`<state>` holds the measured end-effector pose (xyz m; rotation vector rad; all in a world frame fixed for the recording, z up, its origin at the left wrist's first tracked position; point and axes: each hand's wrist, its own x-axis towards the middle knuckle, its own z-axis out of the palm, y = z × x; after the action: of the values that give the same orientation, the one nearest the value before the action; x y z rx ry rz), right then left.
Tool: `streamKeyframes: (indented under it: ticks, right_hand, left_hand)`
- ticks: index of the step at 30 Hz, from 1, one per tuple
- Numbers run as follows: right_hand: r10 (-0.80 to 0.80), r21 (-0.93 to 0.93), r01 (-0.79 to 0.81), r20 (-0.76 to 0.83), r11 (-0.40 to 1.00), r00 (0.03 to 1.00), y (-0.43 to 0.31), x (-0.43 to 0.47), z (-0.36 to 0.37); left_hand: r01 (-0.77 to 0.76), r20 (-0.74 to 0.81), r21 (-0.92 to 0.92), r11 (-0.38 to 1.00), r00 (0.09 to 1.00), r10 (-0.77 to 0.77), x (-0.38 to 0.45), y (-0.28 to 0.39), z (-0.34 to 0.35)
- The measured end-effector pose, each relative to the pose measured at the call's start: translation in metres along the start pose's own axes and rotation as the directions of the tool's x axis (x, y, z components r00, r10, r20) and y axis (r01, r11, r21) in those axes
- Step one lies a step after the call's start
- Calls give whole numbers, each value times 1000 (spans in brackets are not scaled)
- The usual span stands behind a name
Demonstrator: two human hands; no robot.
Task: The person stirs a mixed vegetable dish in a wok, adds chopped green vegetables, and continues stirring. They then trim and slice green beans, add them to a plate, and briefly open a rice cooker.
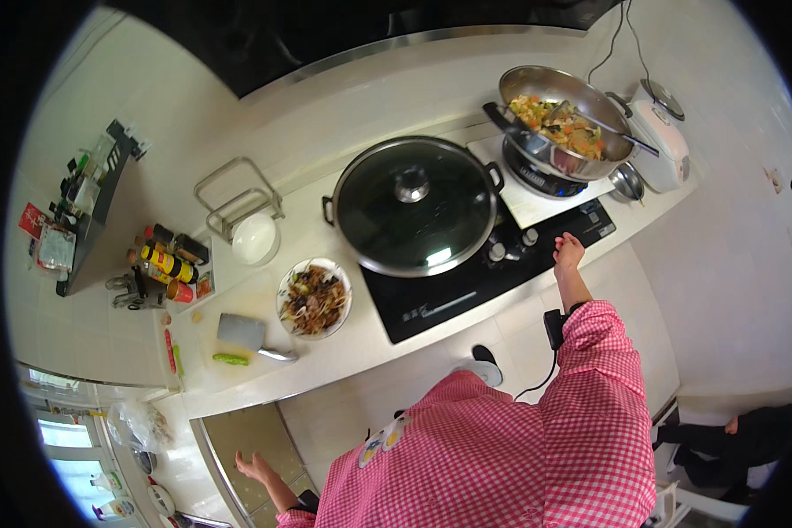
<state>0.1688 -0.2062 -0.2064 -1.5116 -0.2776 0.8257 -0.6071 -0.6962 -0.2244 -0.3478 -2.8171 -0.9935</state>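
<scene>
Over the front edge of the black gas hob (435, 300), near its knobs, is my right hand (569, 251), its fingers curled; whether it holds anything small cannot be told. My left hand (253, 464) is low on the left, beyond the counter's front edge, empty with fingers apart. A large lidded pan (416, 231) covers much of the hob. On an induction plate (541, 178) at the right, a tilted steel wok (591, 86) contains cooked vegetables (577, 135) and a spatula (610, 125). A plate of cooked food (313, 300) sits left of the hob.
A cleaver (241, 331) and a green pepper (230, 360) lie on the counter's left part, near a white bowl (256, 239), a metal rack (237, 191) and seasoning bottles (168, 263). A rice cooker (660, 145) stands far right. A person in dark clothes (759, 435) is at lower right.
</scene>
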Motion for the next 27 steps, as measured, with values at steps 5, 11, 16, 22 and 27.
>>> streamKeyframes:
  ticks: [5, 11, 16, 22, 27]
  right_hand:
    - [-478, -482, 387, -77, 786, 875, -25, 118, 8]
    - [-517, -768, 475, 222, 429, 827, -48, 116, 23]
    - [-402, -740, 391, 178, 547, 898, -73, 105, 25]
    - [-442, -543, 407, 71, 735, 894, -82, 152, 13]
    - [-431, -313, 518, 307, 796, 849, -86, 186, -12]
  left_hand:
    - [79, -32, 76, 994, 997, -76, -94, 82, 21]
    - [-38, 146, -161, 986, 987, 62, -186, 200, 80]
    - [-158, 147, -13, 987, 976, 158, -215, 257, 79]
    - [-87, 202, -94, 992, 974, 105, -225, 265, 49]
    - [-77, 81, -105, 991, 993, 86, -243, 243, 31]
